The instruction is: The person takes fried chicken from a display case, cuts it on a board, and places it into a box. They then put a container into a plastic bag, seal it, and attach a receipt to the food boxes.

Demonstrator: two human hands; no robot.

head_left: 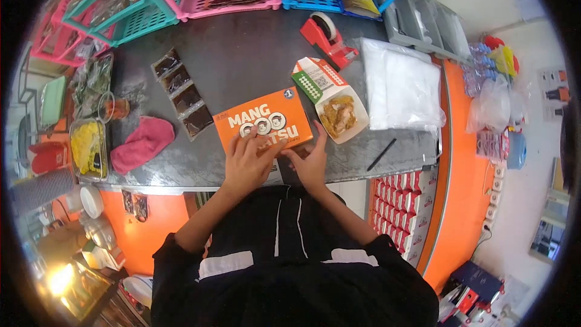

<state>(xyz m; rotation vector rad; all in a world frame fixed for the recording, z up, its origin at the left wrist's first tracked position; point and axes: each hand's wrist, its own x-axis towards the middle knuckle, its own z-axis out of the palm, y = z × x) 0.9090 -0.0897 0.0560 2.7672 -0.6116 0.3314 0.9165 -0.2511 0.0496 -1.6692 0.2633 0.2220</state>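
An orange cardboard food box with its printed lid down lies on the dark metal worktop in front of me. My left hand rests on the lid's front part, fingers spread flat. Around the box's front right corner is my right hand, with the thumb at the front edge and a finger along the right side. Just right of it stands an open paper box holding breaded, fried-looking food. What the orange box contains is hidden.
Several dark sauce sachets lie left of the box, near a pink cloth and a container of yellow shreds. A red tape dispenser, white plastic bags and a black pen are to the right. Coloured baskets line the back.
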